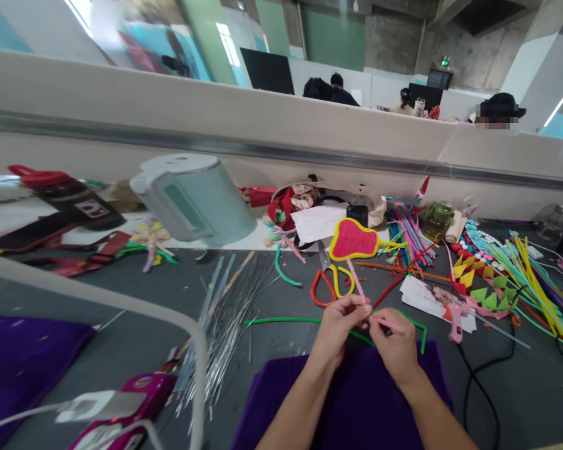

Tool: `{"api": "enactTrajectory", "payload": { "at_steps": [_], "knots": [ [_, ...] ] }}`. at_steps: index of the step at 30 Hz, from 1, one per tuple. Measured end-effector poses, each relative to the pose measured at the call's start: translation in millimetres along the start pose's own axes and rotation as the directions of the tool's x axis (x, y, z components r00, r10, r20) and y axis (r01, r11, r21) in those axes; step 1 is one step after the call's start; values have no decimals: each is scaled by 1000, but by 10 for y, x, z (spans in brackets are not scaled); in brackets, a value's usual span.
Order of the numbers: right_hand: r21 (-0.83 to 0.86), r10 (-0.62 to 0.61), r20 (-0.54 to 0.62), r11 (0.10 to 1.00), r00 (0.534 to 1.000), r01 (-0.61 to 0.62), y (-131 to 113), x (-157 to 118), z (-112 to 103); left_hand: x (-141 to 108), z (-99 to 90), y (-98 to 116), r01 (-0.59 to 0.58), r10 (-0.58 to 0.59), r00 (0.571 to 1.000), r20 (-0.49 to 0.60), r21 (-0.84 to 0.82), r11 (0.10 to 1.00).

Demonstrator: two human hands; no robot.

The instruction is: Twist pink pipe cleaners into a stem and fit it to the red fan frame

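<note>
My left hand (336, 326) pinches a pink pipe cleaner (356, 279), whose twisted end sticks up past the fingertips. Close beside it, my right hand (396, 345) has its fingers closed on the same pink piece, part of which shows between them. The join at the fingertips is too small to make out. A green pipe cleaner (284, 320) lies bent behind both hands. Just beyond the left hand are scissors (324, 289) with one red and one yellow handle. Beneath the wrists is a folded purple cloth (370, 400).
A pink-and-yellow paddle shape (355, 241) lies behind the scissors. To the right are a pink glue gun (456, 320) with a black cord and bundled pipe cleaners (539, 287). Silver strips (225, 337), a light-blue kettle (201, 200) and a white curved bar (199, 356) are left.
</note>
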State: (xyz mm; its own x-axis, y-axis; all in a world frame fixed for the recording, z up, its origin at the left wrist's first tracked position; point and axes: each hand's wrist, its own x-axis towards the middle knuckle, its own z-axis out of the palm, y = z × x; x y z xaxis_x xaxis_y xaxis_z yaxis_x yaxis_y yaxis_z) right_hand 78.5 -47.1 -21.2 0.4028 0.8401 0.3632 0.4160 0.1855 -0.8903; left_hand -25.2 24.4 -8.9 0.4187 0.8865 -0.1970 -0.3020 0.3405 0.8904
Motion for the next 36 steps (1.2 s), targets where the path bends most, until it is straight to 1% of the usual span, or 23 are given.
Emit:
{"api": "enactTrajectory", "payload": {
  "at_steps": [1, 2, 4, 6, 7, 8, 10, 13, 14, 16, 18, 20, 21, 22, 24, 26, 28, 29, 30, 31, 33, 35, 36],
  "knots": [
    [135, 127, 28, 982, 992, -129, 0, 14, 3, -7, 5, 7, 13, -12, 1000, 26, -15, 1000],
    [288, 247, 83, 922, 966, -260, -3, 28, 7, -15, 10, 15, 25, -23, 998, 55, -29, 999],
    [544, 393, 244, 702, 887, -460, -11, 54, 16, -30, 19, 32, 37, -32, 994, 102, -53, 998],
    [661, 426, 360, 511, 830, -549, -18, 70, 28, -40, 26, 47, 30, -23, 994, 108, -67, 997],
    [682, 427, 381, 469, 820, -562, -19, 73, 33, -41, 27, 52, 20, -13, 995, 94, -72, 997],
    [686, 426, 381, 465, 820, -560, -19, 73, 38, -39, 26, 54, 10, -5, 997, 76, -74, 997],
    [651, 426, 328, 545, 843, -528, -16, 66, 43, -26, 21, 50, 1, 1, 999, 38, -73, 997],
    [470, 397, 180, 769, 900, -434, -17, 41, 36, 2, 9, 30, 16, -16, 1000, -3, -68, 998],
    [372, 358, 126, 847, 925, -378, -21, 30, 30, 10, 4, 21, 23, -24, 1000, -13, -66, 998],
    [145, 197, 33, 969, 980, -200, -30, 8, 12, 23, -3, 2, 29, -31, 999, -33, -60, 998],
    [-45, -5, 4, 999, 1000, 5, -35, -10, -8, 28, -6, -11, 26, -29, 999, -46, -50, 998],
    [-114, -110, 3, 987, 994, 109, -29, -16, -20, 24, -3, -14, 20, -22, 999, -47, -39, 999],
    [-93, -91, 0, 992, 996, 90, -21, -14, -22, 20, 2, -11, 19, -20, 999, -41, -36, 999],
    [-29, -22, 1, 999, 1000, 22, -11, -7, -19, 15, 6, -5, 19, -20, 999, -30, -38, 999],
    [213, 198, 56, 955, 979, -206, 12, 13, -5, 2, 16, 11, 24, -23, 1000, 5, -51, 998],
    [474, 368, 198, 776, 908, -418, 32, 38, 17, -8, 22, 25, 29, -26, 998, 50, -65, 997],
    [607, 420, 305, 606, 855, -514, 38, 57, 35, -9, 18, 29, 24, -17, 997, 77, -82, 996],
    [624, 429, 318, 577, 846, -527, 36, 61, 39, -5, 14, 26, 18, -11, 997, 74, -94, 995],
    [616, 433, 309, 587, 847, -525, 29, 61, 40, 1, 8, 20, 12, -6, 998, 61, -106, 994],
    [584, 432, 281, 631, 857, -510, 21, 56, 37, 9, 1, 12, 8, -4, 999, 42, -117, 993],
    [449, 389, 188, 783, 902, -431, 1, 38, 20, 25, -12, -6, 8, -8, 1000, -2, -124, 992],
    [238, 255, 89, 933, 963, -269, -16, 12, -2, 36, -16, -21, 6, -10, 999, -33, -112, 994],
    [131, 160, 58, 977, 985, -167, -22, 0, -12, 37, -15, -26, 4, -8, 999, -44, -99, 995]
  ]
}}
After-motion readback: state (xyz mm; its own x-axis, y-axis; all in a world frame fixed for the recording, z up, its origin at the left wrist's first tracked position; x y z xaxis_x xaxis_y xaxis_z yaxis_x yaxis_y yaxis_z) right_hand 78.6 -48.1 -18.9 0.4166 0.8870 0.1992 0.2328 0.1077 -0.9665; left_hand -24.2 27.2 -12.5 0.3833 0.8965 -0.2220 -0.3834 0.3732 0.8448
